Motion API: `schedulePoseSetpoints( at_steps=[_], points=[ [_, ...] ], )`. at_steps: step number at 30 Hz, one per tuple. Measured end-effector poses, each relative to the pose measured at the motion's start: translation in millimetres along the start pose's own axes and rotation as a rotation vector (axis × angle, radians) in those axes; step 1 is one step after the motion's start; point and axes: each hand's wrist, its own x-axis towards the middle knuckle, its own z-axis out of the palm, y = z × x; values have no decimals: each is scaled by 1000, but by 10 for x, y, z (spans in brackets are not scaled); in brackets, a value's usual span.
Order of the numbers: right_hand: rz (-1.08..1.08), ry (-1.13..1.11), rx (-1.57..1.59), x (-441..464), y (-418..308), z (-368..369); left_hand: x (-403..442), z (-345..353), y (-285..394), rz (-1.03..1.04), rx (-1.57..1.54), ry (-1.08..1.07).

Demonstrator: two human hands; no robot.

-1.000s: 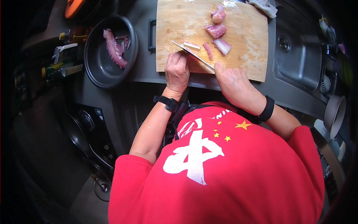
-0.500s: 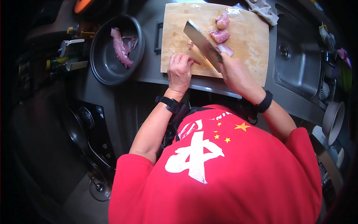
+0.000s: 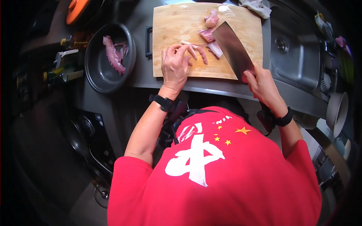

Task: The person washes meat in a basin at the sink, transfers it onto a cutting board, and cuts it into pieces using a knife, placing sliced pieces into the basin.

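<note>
My right hand [image 3: 264, 86] grips a cleaver [image 3: 234, 49] by its handle. The broad blade is tilted over the right part of the wooden cutting board [image 3: 245, 37]. At the board's left front, my left hand [image 3: 175, 66] has its fingers curled onto thin octopus strips [image 3: 192, 51], partly hidden under the fingertips. One more cut strip [image 3: 202, 55] lies just right of them. Thicker octopus chunks [image 3: 207, 35] form a line beside the blade, with a rounded piece [image 3: 212, 19] behind them.
Left of the board stands a dark basin [image 3: 90, 71] with an octopus tentacle [image 3: 113, 56] and smaller bits in it. A sink [image 3: 298, 64] is on the right, with a cloth [image 3: 256, 7] at the board's back right corner. Bottles [image 3: 77, 39] stand at far left.
The cleaver has lifted from beside the left hand and swung right with my right hand. More cut strips now show by my left fingers. The whole view has shifted slightly.
</note>
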Motion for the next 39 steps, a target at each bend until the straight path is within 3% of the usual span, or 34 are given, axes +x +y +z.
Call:
schedulePoseSetpoints(
  at_steps=[3, 10, 16, 18, 20, 28, 29, 31, 39],
  points=[
    [46, 7, -34, -148, 48, -61, 108, 49, 51, 186, 161, -45],
    [73, 35, 62, -272, 311, 7, 161, -96, -226, 40, 258, -222],
    [253, -62, 211, -240, 182, -25, 189, -319, -358, -52, 250, -5],
    [209, -62, 147, -221, 216, 5, 172, -245, -233, -23, 213, -20],
    [159, -46, 100, -197, 271, 55, 166, -168, -41, 233, 122, -118],
    [-104, -62, -87, -153, 287, 183, 65, -203, -87, 171, 157, -336],
    [-96, -97, -85, -163, 249, 193, 75, -176, -57, 170, 158, -336],
    [-108, -45, -120, -189, 216, 239, 89, -50, 53, 277, 92, -134],
    [-149, 104, -353, -273, -7, 258, 59, 234, 219, 376, 63, -165]
  ],
)
